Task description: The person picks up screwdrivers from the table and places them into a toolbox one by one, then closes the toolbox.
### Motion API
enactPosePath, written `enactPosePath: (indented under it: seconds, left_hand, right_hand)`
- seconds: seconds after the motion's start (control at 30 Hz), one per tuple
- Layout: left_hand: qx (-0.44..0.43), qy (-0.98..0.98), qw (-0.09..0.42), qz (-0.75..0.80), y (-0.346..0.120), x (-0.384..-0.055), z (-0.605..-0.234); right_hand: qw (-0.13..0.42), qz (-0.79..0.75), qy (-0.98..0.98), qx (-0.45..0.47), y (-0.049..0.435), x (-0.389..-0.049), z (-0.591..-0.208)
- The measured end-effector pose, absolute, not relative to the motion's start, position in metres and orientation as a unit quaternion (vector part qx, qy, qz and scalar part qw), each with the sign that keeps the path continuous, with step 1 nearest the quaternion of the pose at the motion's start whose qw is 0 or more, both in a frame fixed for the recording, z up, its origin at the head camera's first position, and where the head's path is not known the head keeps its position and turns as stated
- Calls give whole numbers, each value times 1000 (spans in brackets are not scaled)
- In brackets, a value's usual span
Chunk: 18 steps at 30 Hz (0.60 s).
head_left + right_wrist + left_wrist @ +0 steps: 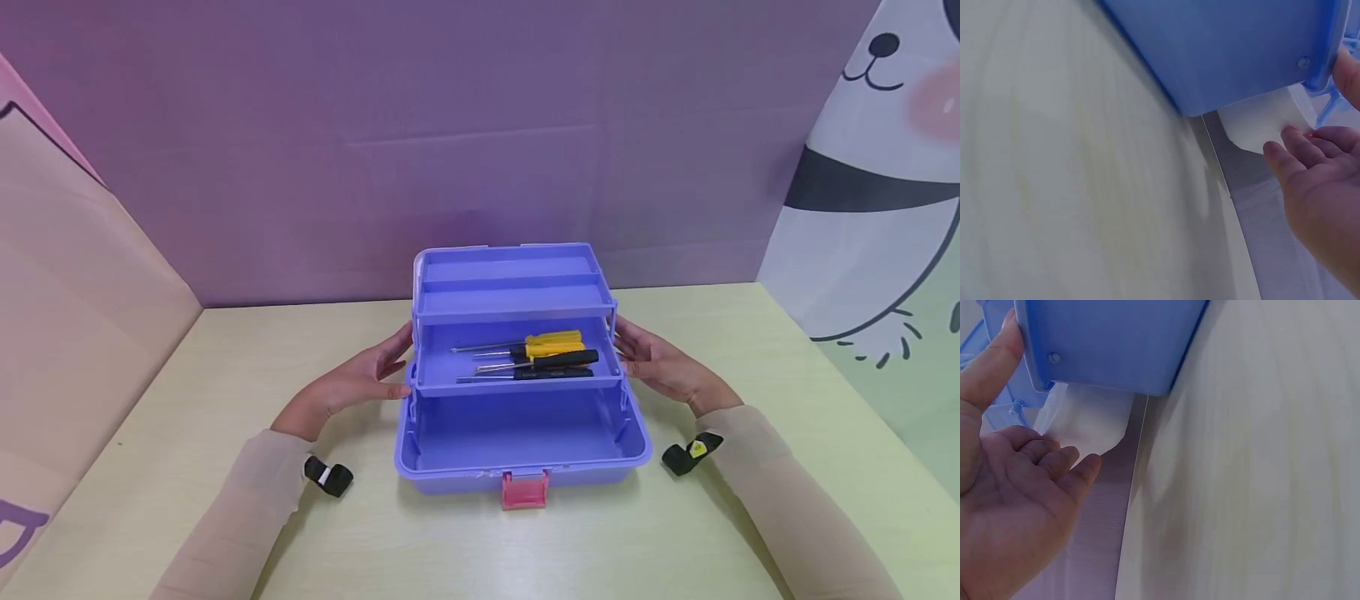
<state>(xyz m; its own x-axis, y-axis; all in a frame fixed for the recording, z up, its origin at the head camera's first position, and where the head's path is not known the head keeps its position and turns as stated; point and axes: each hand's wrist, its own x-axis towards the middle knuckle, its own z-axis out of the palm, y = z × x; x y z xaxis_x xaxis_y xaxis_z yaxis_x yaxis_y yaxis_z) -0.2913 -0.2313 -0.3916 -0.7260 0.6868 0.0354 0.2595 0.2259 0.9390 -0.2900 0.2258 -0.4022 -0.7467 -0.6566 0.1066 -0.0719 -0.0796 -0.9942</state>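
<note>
A purple-blue toolbox (525,479) stands unfolded on the table, its two trays raised in steps above the base. Several screwdrivers (558,360) with yellow or black handles lie in the lower tray. My left hand (352,379) is at the toolbox's left side, thumb on the rim and bent fingers at the edge of the whitish lid (1097,412) behind. Mirroring it on the right side, my right hand (663,362) has its thumb at the rim and fingers bent at the lid's other edge. In the head view, the toolbox partly hides both hands' fingertips.
A pink latch (524,492) hangs at the toolbox's front. The pale wooden table (225,358) meets a purple backdrop (487,125) behind the toolbox. Printed panels stand left and right, the right one with a cartoon animal (870,150). Black straps with small devices circle both wrists.
</note>
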Motion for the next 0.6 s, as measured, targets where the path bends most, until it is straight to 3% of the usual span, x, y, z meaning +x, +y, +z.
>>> enactPosePath:
  seconds: [0.6]
  left_hand:
    - [328, 765, 169, 527, -225, -291, -387]
  right_hand:
    - [150, -663, 679, -275, 228, -290, -404]
